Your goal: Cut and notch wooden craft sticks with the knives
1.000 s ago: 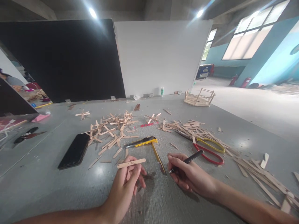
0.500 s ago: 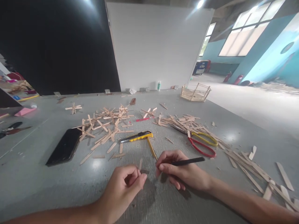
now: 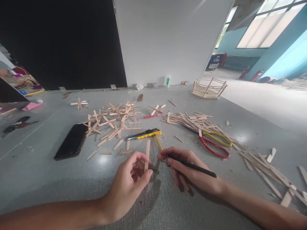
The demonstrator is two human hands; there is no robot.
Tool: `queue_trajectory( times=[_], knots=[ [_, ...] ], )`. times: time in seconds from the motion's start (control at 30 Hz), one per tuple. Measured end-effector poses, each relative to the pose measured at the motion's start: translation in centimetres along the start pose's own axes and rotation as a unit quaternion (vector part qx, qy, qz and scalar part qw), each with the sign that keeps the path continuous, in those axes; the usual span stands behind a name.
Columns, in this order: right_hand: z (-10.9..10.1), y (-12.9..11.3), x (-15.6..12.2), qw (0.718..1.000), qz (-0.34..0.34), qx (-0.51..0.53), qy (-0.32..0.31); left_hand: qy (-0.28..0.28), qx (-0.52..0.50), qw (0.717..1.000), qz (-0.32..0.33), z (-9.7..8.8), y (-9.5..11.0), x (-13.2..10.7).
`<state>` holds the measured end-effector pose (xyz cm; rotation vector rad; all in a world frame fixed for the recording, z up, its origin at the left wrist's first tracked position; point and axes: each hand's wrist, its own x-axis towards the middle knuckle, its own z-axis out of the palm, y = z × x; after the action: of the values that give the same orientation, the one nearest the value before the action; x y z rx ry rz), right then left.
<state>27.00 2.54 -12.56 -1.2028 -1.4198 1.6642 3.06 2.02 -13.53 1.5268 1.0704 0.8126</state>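
Observation:
My left hand [image 3: 130, 179] pinches a flat wooden craft stick [image 3: 147, 150] upright between thumb and fingers. In my right hand [image 3: 183, 166] a slim black pen [image 3: 192, 165] lies across the fingers, its rear end pointing right toward the wrist. The two hands are a short gap apart, above the grey table. Just beyond them lies a yellow cutter knife [image 3: 145, 134] with its blade toward the left. A narrow yellow strip [image 3: 158, 142] runs from under the knife toward my right fingertips; whether they touch it I cannot tell.
Crossed craft sticks [image 3: 116, 119] lie heaped beyond my left hand, beside a black phone [image 3: 70, 142]. Red-and-yellow-handled scissors [image 3: 214, 148] rest among loose sticks at right. A stick frame [image 3: 209, 88] and a small bottle [image 3: 168, 81] stand near the back panel.
The craft stick in my left hand now stands taller and shows more of its face. The pen's rear end has dipped lower right. The camera view has shifted slightly.

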Motion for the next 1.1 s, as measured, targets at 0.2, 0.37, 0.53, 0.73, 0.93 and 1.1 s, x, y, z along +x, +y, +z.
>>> queue_trajectory(
  times=[0.2,0.37,0.53,0.73,0.93,1.1],
  knots=[
    [-0.2,0.7,0.1,1.0,-0.007,-0.012,0.004,0.006,-0.006,1.0,-0.011,0.1,-0.7,0.0],
    [0.1,1.3,0.2,0.999,-0.009,-0.019,0.046,0.017,0.007,1.0,-0.017,0.1,-1.0,-0.1],
    [0.4,1.5,0.2,0.997,-0.012,-0.008,0.082,0.013,-0.002,1.0,-0.011,0.2,-0.7,-0.1],
    [0.3,1.4,0.2,0.998,-0.025,-0.003,0.066,0.007,-0.047,0.999,-0.014,0.3,0.1,0.2],
    [0.3,0.7,0.0,0.999,-0.037,-0.026,0.002,-0.004,-0.054,0.998,-0.038,0.2,0.3,0.2],
    [0.2,1.5,0.0,0.999,-0.045,-0.001,-0.01,-0.032,-0.046,0.998,-0.035,0.1,0.6,0.2]
  ],
)
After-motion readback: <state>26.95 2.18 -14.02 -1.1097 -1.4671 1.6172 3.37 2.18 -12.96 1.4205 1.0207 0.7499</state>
